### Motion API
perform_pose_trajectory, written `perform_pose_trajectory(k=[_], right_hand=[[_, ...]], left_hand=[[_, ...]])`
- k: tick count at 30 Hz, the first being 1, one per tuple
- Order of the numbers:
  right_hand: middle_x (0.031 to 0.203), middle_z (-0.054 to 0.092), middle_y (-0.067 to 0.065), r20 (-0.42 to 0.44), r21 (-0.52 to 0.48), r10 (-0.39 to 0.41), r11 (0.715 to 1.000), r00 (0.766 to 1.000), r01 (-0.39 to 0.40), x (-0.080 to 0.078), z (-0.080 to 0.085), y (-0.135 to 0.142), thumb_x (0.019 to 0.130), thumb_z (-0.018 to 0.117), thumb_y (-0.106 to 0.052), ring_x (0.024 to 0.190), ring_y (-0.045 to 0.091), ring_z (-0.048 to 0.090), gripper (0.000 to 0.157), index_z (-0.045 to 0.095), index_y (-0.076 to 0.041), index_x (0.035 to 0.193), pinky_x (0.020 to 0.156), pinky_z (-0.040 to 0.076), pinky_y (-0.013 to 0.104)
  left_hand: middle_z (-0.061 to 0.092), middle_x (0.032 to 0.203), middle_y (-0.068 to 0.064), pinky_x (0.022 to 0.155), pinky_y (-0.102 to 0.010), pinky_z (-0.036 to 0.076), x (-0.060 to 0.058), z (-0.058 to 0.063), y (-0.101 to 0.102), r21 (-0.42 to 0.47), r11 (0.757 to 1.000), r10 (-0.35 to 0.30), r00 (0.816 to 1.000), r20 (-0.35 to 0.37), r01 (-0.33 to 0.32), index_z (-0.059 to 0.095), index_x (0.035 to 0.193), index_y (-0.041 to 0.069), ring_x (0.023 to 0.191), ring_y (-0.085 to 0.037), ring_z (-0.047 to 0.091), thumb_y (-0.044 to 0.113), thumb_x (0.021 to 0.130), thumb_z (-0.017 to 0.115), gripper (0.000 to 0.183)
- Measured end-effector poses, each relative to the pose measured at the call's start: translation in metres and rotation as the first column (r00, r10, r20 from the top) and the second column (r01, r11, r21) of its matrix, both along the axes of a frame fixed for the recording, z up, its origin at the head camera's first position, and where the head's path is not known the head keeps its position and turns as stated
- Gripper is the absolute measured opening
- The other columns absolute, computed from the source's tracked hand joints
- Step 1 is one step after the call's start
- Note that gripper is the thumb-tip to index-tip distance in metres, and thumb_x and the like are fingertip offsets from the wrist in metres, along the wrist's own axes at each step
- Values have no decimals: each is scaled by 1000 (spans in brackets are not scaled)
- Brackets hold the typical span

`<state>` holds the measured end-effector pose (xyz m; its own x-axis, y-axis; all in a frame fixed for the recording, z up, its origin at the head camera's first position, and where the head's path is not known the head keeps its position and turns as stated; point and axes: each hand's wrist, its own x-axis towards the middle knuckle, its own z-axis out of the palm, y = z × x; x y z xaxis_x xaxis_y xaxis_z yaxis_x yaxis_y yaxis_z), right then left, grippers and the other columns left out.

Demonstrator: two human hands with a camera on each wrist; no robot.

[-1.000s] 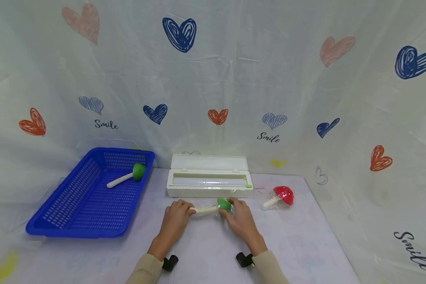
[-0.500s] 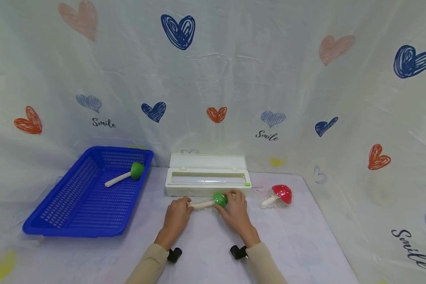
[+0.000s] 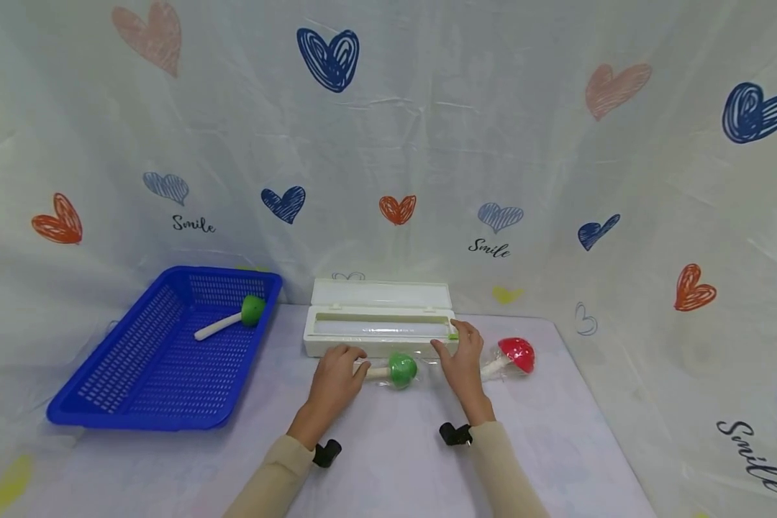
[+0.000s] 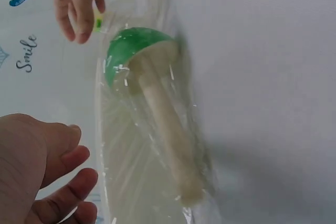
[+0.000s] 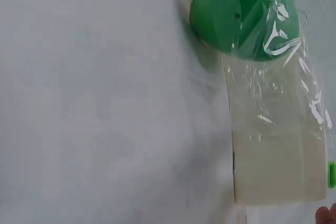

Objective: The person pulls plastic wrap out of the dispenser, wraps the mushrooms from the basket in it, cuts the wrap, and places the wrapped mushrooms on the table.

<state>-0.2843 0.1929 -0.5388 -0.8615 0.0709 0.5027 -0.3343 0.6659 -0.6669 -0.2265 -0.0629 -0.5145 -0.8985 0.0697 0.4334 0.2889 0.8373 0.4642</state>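
A toy mushroom with a green cap point(image 3: 403, 370) and pale stem point(image 4: 168, 124) lies on the table. Clear plastic film point(image 5: 260, 95) covers it and stretches back to the white cling film dispenser point(image 3: 395, 348), whose lid stands raised. My left hand point(image 3: 333, 381) hovers beside the stem end; in the left wrist view its fingers are loosely bent, apart from the mushroom, with nothing between them. At the dispenser's right end, thumb and fingers of my right hand point(image 3: 464, 367) are spread close around the green slider point(image 3: 453, 336).
To the right lies a film-wrapped mushroom with a red cap point(image 3: 518, 355). A blue basket point(image 3: 136, 424) stands at the left, holding another green-capped mushroom point(image 3: 252, 311). Behind the table hangs a white sheet point(image 3: 388, 129) printed with hearts.
Both hands have let go of the green-capped mushroom, which now lies before the dispenser. My right hand has moved right to the slider; my left has drawn slightly back from the stem.
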Motion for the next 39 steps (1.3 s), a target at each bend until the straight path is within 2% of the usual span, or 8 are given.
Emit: perform_pose_trajectory(k=[6, 12, 16, 22, 26, 31, 34, 39], right_hand=[[153, 44, 29, 222, -46, 26, 999, 975, -17, -15, -6, 22, 89, 82, -22, 144, 46, 38, 76, 43, 4, 149, 119, 32, 59], [151, 50, 27, 333, -83, 30, 997, 942, -2, -17, -11, 31, 90, 81, -26, 132, 44, 55, 80, 41, -2, 155, 105, 48, 58], [145, 58, 25, 307, -111, 21, 994, 951, 14, -17, -15, 35, 88, 83, -24, 126, 42, 62, 77, 45, -5, 152, 100, 53, 56], [139, 63, 24, 252, -134, 34, 991, 967, 0, -17, -21, 41, 85, 84, -21, 119, 39, 67, 73, 50, -6, 148, 94, 56, 52], [137, 65, 22, 209, -126, 29, 992, 977, -3, -20, -24, 43, 85, 85, -22, 106, 32, 70, 70, 53, -7, 145, 84, 58, 40], [126, 71, 20, 152, -161, 33, 987, 988, -9, -25, -28, 41, 86, 83, -9, 89, 21, 70, 60, 57, -6, 141, 73, 55, 24], [111, 76, 20, 159, -188, 39, 982, 987, -9, -27, -28, 38, 85, 81, -3, 81, 19, 65, 59, 58, -8, 140, 71, 52, 23], [119, 73, 20, 181, -207, 70, 978, 981, -32, -27, -27, 35, 86, 78, -1, 90, 20, 67, 58, 59, -7, 141, 76, 55, 25]], left_hand=[[73, 100, -5, 78, -37, 55, -17, 15, 21, -46, 992, -117, 993, 7, 117, 77, 101, 11, 91, -23, 67, 27, 94, 77, 17], [72, 98, -3, 80, -38, 53, -33, 27, 44, -46, 977, -205, 976, 78, 209, 77, 105, 13, 93, -22, 65, 28, 96, 73, 17], [72, 101, -3, 84, -40, 54, -48, 29, 63, -61, 962, -257, 959, 117, 265, 76, 109, 14, 97, -23, 66, 28, 97, 72, 18], [74, 99, -1, 81, -33, 54, -71, 26, 94, -76, 937, -330, 935, 130, 341, 76, 110, 15, 93, -17, 67, 29, 97, 73, 20], [74, 97, -1, 80, -30, 53, -82, 26, 112, -64, 921, -373, 917, 140, 385, 76, 110, 14, 90, -17, 66, 29, 95, 75, 21], [74, 102, -5, 82, -30, 54, -93, 27, 127, 3, 906, -417, 891, 177, 423, 76, 112, 12, 94, -19, 67, 25, 94, 75, 22], [73, 103, -5, 81, -30, 54, -98, 25, 132, 18, 909, -411, 891, 194, 416, 76, 113, 12, 95, -20, 67, 23, 96, 73, 20], [73, 102, -4, 80, -30, 54, -102, 23, 137, -15, 927, -362, 907, 215, 374, 76, 113, 12, 94, -20, 66, 23, 96, 73, 20]])
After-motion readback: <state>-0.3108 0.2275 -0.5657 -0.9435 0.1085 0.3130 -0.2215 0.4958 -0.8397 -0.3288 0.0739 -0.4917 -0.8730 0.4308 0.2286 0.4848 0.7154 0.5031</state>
